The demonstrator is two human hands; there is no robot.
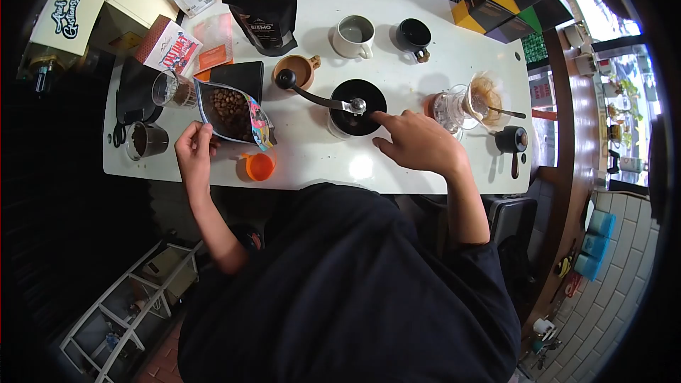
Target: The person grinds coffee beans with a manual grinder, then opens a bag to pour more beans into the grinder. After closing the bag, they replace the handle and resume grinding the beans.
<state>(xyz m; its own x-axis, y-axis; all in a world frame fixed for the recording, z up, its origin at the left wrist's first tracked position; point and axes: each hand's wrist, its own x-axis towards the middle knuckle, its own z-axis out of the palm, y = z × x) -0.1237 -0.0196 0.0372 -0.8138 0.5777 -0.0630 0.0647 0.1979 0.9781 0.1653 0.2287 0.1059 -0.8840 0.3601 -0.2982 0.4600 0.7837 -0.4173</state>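
My left hand (194,145) pinches the near edge of an open pouch (230,110) full of brown coffee beans. With one finger extended, my right hand (418,142) reaches to the right rim of a black-topped hand grinder (357,124); whether the fingertip touches inside is hard to tell. The grinder's crank ends in a round black knob (286,79) above a wooden cup (305,67). An orange scoop (260,167) lies by the front edge, just below the pouch.
Behind stand a black bag (266,25), a grey mug (353,37) and a black cup (413,34). At right are a glass dripper with a paper filter (488,92) and a small black pot (511,140). Glasses (147,140) stand on the table (397,179) at left.
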